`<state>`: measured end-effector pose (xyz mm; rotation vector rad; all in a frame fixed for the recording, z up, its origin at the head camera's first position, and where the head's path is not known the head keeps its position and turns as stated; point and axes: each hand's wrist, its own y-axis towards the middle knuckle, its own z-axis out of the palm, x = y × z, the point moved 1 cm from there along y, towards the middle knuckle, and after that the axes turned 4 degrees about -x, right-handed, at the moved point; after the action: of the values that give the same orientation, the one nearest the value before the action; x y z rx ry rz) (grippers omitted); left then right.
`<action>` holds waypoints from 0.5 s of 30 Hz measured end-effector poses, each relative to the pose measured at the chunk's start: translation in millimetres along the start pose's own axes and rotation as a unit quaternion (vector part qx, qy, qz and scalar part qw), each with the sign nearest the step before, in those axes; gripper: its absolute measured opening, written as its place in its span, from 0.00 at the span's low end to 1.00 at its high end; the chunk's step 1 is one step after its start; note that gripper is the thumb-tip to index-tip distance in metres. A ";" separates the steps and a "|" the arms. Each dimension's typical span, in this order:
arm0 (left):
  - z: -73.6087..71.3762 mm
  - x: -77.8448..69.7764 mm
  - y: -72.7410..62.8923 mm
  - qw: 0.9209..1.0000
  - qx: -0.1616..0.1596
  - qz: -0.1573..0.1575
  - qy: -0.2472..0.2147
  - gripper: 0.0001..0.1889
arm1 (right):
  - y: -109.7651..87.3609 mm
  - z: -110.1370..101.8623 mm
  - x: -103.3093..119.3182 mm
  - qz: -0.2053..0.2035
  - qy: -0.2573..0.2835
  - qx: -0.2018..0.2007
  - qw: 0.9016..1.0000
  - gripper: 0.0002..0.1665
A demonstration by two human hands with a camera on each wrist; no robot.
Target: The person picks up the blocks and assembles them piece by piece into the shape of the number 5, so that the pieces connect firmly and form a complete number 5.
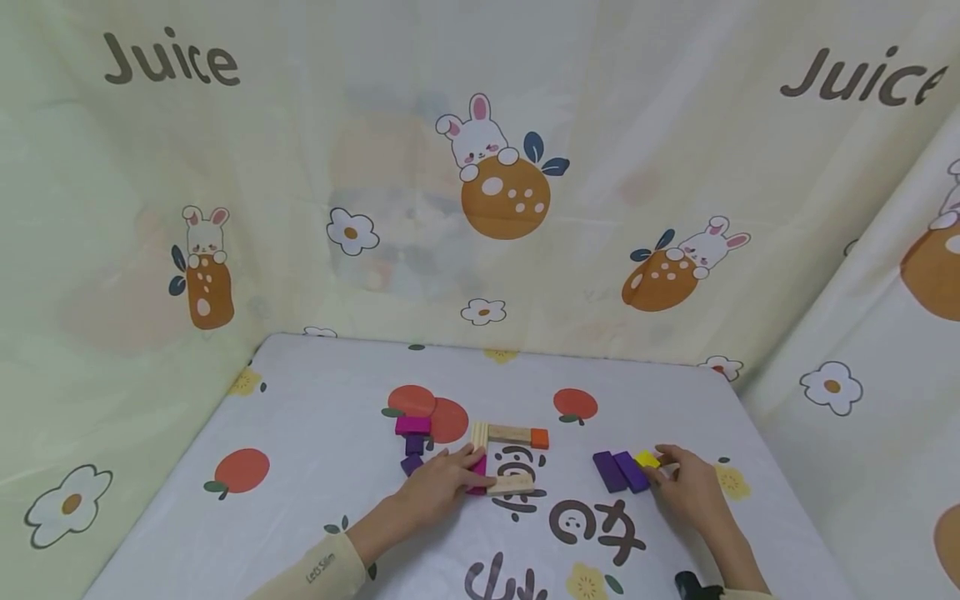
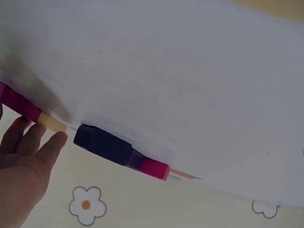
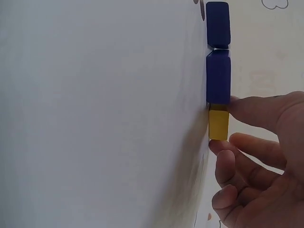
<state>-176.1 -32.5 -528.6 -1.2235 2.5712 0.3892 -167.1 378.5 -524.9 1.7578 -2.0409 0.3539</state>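
My left hand (image 1: 438, 483) reaches over a magenta block (image 1: 477, 477), its fingers extended and touching the row of blocks. Around it lie pale wooden blocks: one upright-running striped block (image 1: 480, 435) above the magenta one, and one plain wooden block (image 1: 512, 484) to the right by a fingertip. In the left wrist view, the fingertips rest along the magenta block (image 2: 19, 103) and a wooden block (image 2: 52, 122). My right hand (image 1: 690, 486) pinches a yellow block (image 3: 219, 124) between thumb and finger, against the end of a purple block (image 3: 218, 78). Beyond that is a second, darker purple block (image 3: 218, 24).
Left of my left hand stand a magenta block (image 1: 413, 426) and two dark purple blocks (image 1: 414, 445). A wooden block (image 1: 510, 433) with an orange block (image 1: 539, 438) at its end lies behind. A dark object (image 1: 693, 586) sits by the right wrist. Printed cloth walls (image 1: 405, 275) border the table (image 1: 322, 367).
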 end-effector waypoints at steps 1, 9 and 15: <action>0.0 0.1 -0.2 1.000 -0.001 0.001 0.000 0.22 | 0.0 0.2 -0.2 0.003 0.000 0.002 1.000 0.28; -1.0 -1.2 -1.1 1.000 -0.001 0.002 -0.003 0.22 | 1.2 1.1 -1.4 0.017 0.000 0.005 1.000 0.24; -3.4 -1.8 -1.0 1.000 0.005 -0.004 -0.011 0.22 | 1.7 0.2 -3.0 0.026 0.003 0.006 1.000 0.25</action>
<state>-174.6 -33.0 -525.0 -1.2188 2.5464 0.3848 -168.5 381.3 -526.4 1.7113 -2.0884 0.3874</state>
